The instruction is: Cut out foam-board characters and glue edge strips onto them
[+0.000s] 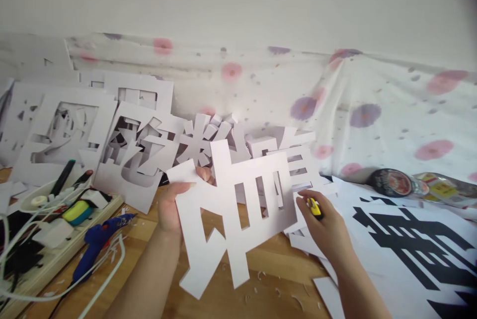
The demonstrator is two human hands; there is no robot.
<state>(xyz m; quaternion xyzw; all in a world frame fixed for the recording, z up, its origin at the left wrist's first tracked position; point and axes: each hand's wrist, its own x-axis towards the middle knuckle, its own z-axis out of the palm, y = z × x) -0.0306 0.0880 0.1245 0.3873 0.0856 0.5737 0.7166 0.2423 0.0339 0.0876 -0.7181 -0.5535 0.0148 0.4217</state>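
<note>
Left grip [172,207] pinches a flat, angular white character [228,195]; right grip [328,222] holds a yellow-black tool [315,207]; the blurred yellow label [439,187] seems unreadable.

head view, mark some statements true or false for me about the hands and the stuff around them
1. The left hand holds a white cut-out character. True.
2. The right hand holds red scissors. False: the right hand holds a yellow-and-black tool.
3. A blue glue gun lies on the left side of the view. True.
4. The sheet printed in black lies on the left. False: the black-printed sheet lies on the right.
5. Thin white shavings lie on the wooden table. True.
</note>
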